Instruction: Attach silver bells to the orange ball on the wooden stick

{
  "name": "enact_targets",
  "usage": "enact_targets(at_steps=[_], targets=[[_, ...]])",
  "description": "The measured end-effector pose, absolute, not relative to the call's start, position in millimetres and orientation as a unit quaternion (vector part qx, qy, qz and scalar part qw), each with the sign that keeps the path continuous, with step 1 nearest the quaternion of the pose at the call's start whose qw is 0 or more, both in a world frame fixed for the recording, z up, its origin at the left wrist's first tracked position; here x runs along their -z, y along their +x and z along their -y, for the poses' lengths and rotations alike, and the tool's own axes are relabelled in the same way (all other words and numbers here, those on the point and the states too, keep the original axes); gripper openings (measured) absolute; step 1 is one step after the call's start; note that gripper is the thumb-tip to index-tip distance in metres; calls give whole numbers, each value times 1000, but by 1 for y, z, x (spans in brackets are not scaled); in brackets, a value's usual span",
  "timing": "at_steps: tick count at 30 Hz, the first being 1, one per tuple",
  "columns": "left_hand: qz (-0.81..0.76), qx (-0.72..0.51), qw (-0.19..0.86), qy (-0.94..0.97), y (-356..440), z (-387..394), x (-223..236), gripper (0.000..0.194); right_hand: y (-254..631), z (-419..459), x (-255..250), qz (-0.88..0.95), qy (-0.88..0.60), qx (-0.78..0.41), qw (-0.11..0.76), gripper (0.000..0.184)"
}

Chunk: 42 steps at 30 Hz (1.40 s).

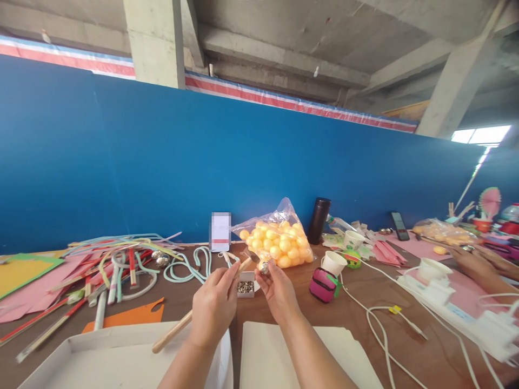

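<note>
My left hand [214, 302] is closed around the wooden handle of a small hammer [174, 330]. The handle slants up to the right, and its dark head lies close to my right fingertips. Between the thumb and fingers of my right hand [281, 292] is a shiny silver ball [264, 267]. The hammer head and the ball are near each other; whether they touch I cannot tell. Below and between my hands sits a small white box of metal tacks [245, 287]. Behind them a clear bag of orange balls [279, 240] rests on the table.
Left lie tangled tubes and cords [121, 265], silver balls [162, 259] and coloured paper [36, 283]. A white tray [81, 346] is in front. Right are a paper cup [334, 263], a pink pouch [323, 284], cables, a power strip [458, 310] and another person's hands [478, 267].
</note>
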State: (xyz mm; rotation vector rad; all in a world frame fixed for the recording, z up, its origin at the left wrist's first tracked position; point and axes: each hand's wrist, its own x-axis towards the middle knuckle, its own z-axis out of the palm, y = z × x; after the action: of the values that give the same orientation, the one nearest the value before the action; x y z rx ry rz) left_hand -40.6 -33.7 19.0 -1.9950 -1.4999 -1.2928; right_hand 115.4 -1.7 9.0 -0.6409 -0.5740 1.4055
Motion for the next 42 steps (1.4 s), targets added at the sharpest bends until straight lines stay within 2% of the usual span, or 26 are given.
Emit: enact_targets(at_steps=[4, 17, 42], targets=[[496, 428, 162, -738, -40, 33, -17, 31, 115, 1, -9, 252, -283, -628, 680, 26], [503, 468, 190, -702, -40, 32, -18, 30, 112, 2, -9, 278, -305, -623, 665, 29], [533, 406, 117, -733, -40, 32, -16, 32, 112, 2, -8, 267, -312, -623, 666, 32]])
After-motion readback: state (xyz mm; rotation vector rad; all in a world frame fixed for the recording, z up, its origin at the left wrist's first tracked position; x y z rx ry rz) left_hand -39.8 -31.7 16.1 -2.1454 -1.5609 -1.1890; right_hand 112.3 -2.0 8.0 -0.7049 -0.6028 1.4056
